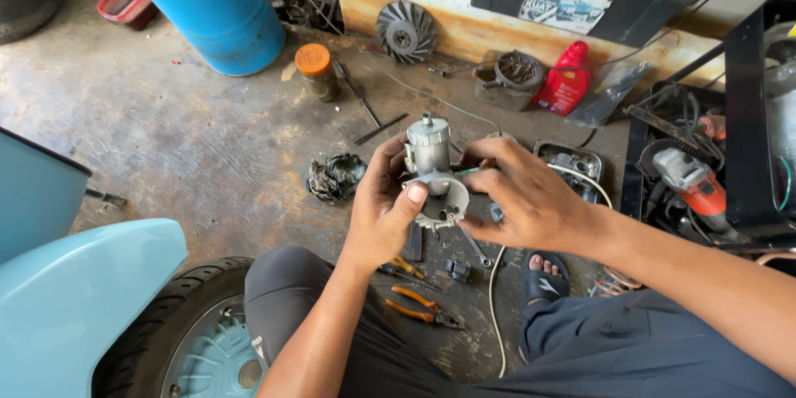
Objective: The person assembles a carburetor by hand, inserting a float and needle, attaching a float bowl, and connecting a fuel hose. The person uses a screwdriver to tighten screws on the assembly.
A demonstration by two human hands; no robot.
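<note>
Grey cast-metal carburetor (434, 167) gripped, left hand (383, 214).

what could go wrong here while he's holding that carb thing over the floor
The left hand alone grips the grey metal part in mid-air; a slip could drop it on the concrete floor. The right hand works a thin tool close to the left fingers. Pliers lie by the leg, easy to kneel on.
</note>
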